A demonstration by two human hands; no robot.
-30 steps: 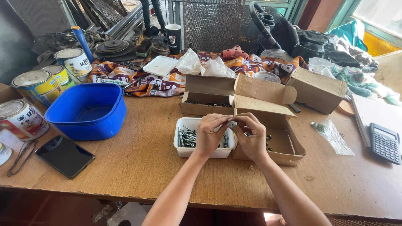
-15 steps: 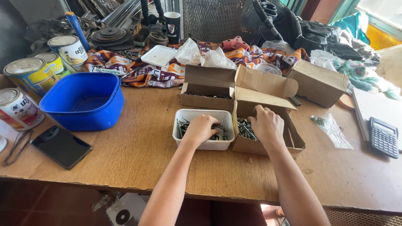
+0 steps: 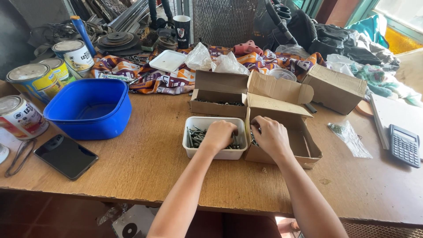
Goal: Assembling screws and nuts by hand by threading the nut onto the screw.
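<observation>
Under the left hand (image 3: pixel 219 134) lie screws (image 3: pixel 195 135), right hand (image 3: pixel 269 135) in cardboard box (image 3: pixel 304 145).

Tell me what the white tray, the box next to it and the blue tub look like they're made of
White tray: apparently plastic, smooth matte walls and rounded corners; the left hand is inside it.
Brown box: cardboard, dull with folded flaps; the right hand reaches in.
Blue tub: likely plastic, with a slight sheen on the moulded rim.
</observation>
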